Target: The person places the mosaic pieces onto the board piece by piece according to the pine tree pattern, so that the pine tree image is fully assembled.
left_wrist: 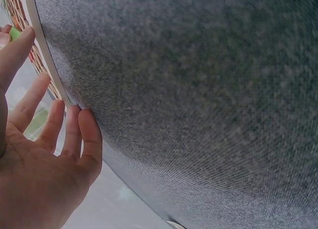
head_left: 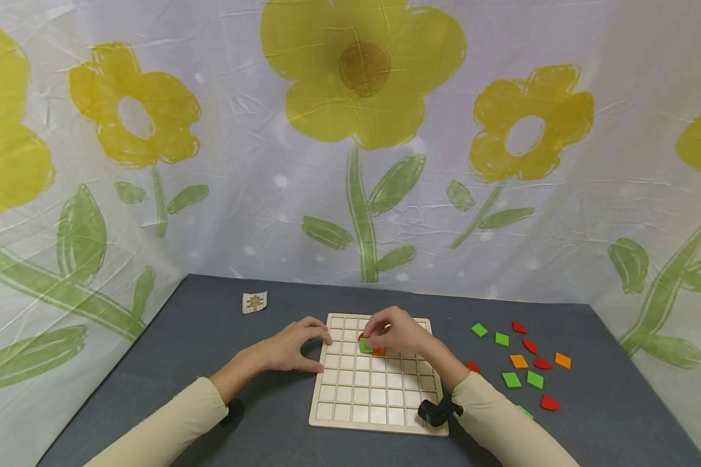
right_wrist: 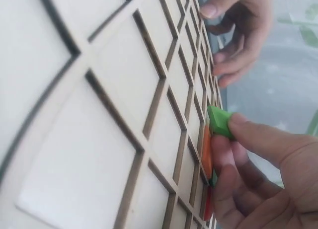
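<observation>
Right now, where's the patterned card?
In the head view, the card lies near the far edge of the dark table, beyond the left hand, left of the grid board.

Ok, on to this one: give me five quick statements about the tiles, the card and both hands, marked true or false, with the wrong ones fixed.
1. The right hand pinches a green tile. True.
2. The left hand grips a red tile. False: it holds no tile and is at the left edge of the board.
3. Loose tiles in red, green and orange lie to the right of the board. True.
4. The patterned card lies on the board. False: it lies on the table, left of the board.
5. Every square of the board's grid is filled. False: many squares are bare.
</observation>
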